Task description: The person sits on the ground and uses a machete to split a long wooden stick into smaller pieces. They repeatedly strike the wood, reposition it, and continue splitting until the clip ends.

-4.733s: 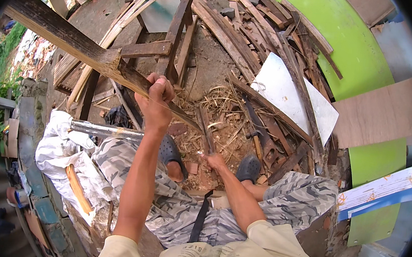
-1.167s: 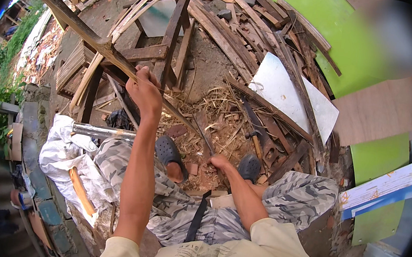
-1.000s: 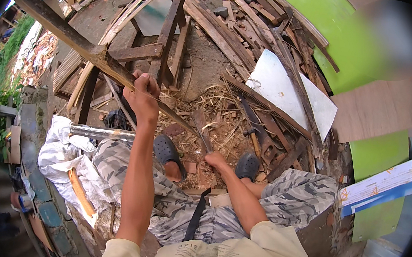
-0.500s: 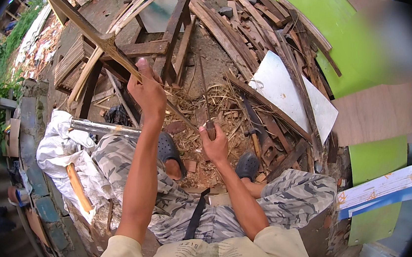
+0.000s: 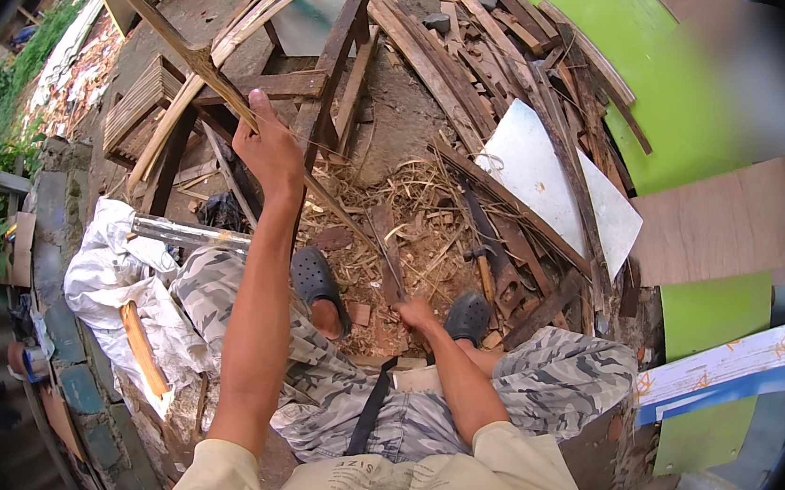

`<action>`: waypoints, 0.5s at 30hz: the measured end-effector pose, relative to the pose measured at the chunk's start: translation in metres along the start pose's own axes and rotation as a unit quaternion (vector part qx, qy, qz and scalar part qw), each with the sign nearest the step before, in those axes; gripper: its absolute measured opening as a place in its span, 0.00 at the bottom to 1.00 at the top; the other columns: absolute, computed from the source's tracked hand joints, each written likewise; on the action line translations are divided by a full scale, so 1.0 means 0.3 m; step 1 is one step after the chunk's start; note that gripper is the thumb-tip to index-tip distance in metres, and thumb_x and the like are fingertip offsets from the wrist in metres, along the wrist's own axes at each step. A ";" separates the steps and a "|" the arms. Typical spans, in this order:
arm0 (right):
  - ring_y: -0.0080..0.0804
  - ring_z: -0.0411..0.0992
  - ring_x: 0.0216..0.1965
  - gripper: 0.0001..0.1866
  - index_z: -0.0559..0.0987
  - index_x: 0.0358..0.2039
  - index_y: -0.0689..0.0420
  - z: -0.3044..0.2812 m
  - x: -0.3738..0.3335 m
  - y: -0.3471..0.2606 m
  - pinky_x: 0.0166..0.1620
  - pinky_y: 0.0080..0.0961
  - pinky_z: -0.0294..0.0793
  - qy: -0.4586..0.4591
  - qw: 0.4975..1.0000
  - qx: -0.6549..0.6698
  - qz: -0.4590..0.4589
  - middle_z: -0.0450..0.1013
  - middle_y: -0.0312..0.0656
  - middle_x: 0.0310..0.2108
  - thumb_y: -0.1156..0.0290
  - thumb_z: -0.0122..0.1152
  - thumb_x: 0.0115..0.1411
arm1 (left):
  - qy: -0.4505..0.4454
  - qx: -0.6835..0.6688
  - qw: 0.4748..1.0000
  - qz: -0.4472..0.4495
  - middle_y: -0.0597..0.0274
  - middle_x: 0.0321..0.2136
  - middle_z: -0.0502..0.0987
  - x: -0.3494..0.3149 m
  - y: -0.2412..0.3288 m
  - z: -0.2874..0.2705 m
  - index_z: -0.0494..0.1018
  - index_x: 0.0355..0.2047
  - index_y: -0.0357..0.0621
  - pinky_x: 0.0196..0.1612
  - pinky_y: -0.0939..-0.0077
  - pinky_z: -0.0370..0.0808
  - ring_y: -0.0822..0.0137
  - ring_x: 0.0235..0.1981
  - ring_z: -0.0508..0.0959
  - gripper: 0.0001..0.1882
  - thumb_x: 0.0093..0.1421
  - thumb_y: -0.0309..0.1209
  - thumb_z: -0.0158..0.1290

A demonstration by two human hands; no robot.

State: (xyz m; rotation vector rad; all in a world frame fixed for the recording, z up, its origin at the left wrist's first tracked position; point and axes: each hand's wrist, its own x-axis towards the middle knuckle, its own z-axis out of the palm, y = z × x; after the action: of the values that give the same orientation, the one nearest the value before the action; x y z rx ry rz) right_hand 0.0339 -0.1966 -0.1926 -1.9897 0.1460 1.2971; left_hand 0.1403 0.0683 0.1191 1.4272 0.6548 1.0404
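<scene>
Right hand (image 5: 418,314): now drawn back, grip clenched on a slim tool (image 5: 396,277)
Left hand (image 5: 269,153): outstretched, thumb extended, grip around the slanting wooden strip (image 5: 223,88)

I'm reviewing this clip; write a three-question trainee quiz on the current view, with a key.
1. Which hand grips the long wooden strip?
2. True or false: the white sheet lies along the left edge of the picture.
3. Fill in: of the two shoes, the hammer lies nearer the ____ one.

Key
1. The left hand.
2. False: the white sheet is in the right half.
3. Right: the hammer lies close to the right shoe.
</scene>
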 end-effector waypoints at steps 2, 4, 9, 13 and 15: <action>0.36 0.68 0.13 0.12 0.76 0.26 0.67 -0.015 -0.006 -0.014 0.21 0.37 0.68 -0.065 0.981 0.177 0.040 0.70 0.47 0.16 0.68 0.60 0.52 | -0.002 -0.004 1.000 -0.003 0.71 0.12 0.59 0.009 0.000 0.001 0.61 0.18 0.46 0.15 0.80 0.54 0.78 0.11 0.60 0.23 0.69 0.44 0.44; 0.31 0.65 0.13 0.08 0.75 0.22 0.64 -0.036 -0.013 -0.028 0.19 0.33 0.64 -0.076 0.974 0.205 0.060 0.68 0.41 0.15 0.72 0.61 0.52 | -0.005 0.001 1.000 0.006 0.71 0.12 0.59 0.016 -0.007 0.013 0.61 0.18 0.46 0.15 0.80 0.54 0.78 0.11 0.60 0.23 0.69 0.44 0.44; 0.31 0.67 0.15 0.11 0.75 0.21 0.64 -0.105 -0.187 -0.314 0.24 0.32 0.67 0.112 0.986 -0.048 -0.112 0.67 0.41 0.14 0.68 0.62 0.52 | 0.002 0.003 1.000 0.018 0.75 0.12 0.55 0.019 -0.019 0.031 0.58 0.16 0.45 0.19 0.76 0.49 0.79 0.15 0.54 0.26 0.69 0.44 0.44; 0.31 0.67 0.16 0.16 0.73 0.19 0.65 -0.159 -0.333 -0.552 0.23 0.34 0.66 0.168 0.930 0.133 -0.299 0.67 0.40 0.12 0.65 0.63 0.54 | 0.000 -0.005 1.000 0.026 0.75 0.12 0.54 0.007 -0.025 0.040 0.58 0.16 0.44 0.20 0.75 0.48 0.80 0.16 0.53 0.25 0.69 0.43 0.45; 0.31 0.67 0.16 0.17 0.73 0.19 0.65 -0.149 -0.309 -0.554 0.23 0.34 0.65 0.172 0.907 0.199 -0.328 0.67 0.40 0.13 0.64 0.62 0.55 | 0.008 0.008 1.000 0.023 0.76 0.12 0.54 0.004 -0.016 0.041 0.57 0.16 0.45 0.20 0.76 0.48 0.80 0.16 0.53 0.25 0.69 0.42 0.45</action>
State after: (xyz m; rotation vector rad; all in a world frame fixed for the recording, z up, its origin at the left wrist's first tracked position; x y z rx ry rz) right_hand 0.0997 -0.1324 -0.0200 -1.6728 -0.0874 0.4369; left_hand 0.1525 0.0644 0.1157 1.4556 0.6467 1.0849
